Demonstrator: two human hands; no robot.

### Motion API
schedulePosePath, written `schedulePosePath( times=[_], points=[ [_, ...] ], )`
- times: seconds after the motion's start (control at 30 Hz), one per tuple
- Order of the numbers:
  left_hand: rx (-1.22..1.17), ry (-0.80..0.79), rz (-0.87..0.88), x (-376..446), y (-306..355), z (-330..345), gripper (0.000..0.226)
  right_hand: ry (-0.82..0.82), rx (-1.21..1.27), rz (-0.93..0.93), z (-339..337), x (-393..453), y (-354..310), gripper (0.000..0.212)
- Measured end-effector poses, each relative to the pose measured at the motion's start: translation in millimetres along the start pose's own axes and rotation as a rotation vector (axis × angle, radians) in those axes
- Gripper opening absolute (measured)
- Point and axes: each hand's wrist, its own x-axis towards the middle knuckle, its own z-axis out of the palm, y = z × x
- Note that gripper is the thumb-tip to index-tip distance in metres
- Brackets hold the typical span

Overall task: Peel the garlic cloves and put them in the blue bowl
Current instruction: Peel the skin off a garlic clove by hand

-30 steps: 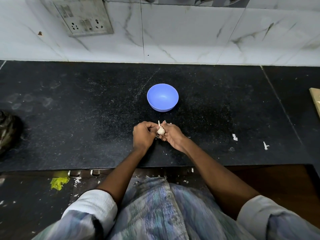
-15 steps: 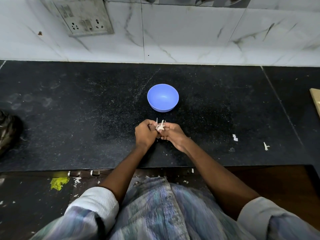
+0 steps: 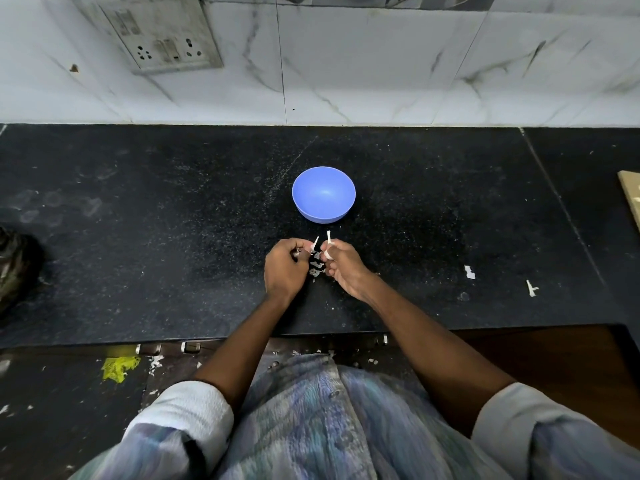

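Note:
A blue bowl (image 3: 323, 195) stands on the black counter (image 3: 173, 220), and I see nothing in it. Just in front of it my left hand (image 3: 285, 266) grips part of the garlic (image 3: 314, 244), a white tip sticking out of its curled fingers. My right hand (image 3: 343, 265) pinches the other white garlic piece (image 3: 329, 241) a short way to the right. Small scraps of garlic skin (image 3: 316, 266) lie on the counter between the two hands.
White scraps (image 3: 469, 271) lie on the counter to the right. A wooden board edge (image 3: 632, 199) shows at far right, a dark object (image 3: 15, 268) at far left. A marble wall with a socket plate (image 3: 162, 36) rises behind.
The hands held one garlic bulb together; now they have drawn slightly apart, each holding a separate white piece, and skin scraps have dropped between them.

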Motion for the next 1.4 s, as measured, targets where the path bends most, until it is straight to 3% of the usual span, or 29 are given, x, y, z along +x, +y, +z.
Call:
schedulePosePath(
  times=[0.27,0.37,0.53,0.7,1.03,1.2,1.4],
  points=[
    [-0.025,0.044,0.103,-6,7,-1,0.018,0.068,-0.021,-0.069,1,1,5,0.018],
    [-0.055,0.007,0.114,-7,8,2,0.017,0.045,0.074,-0.074,3,1,5,0.018],
    [0.016,-0.029,0.088,-9,10,4,0.018,-0.108,0.318,0.031,3,-1,-3,0.05],
    [0.09,-0.031,0.14,-5,2,4,0.019,-0.167,0.3,0.041,1,-6,-2,0.055],
    [-0.404,0.011,-0.175,-11,3,14,0.01,-0.211,0.275,0.081,7,-11,-7,0.067],
    [-0.387,0.059,-0.192,-14,5,21,0.011,-0.212,0.306,0.112,8,-6,-2,0.089],
    [-0.417,0.086,-0.314,-8,6,21,0.013,-0.229,0.332,0.1,5,-1,-1,0.061]
  ],
)
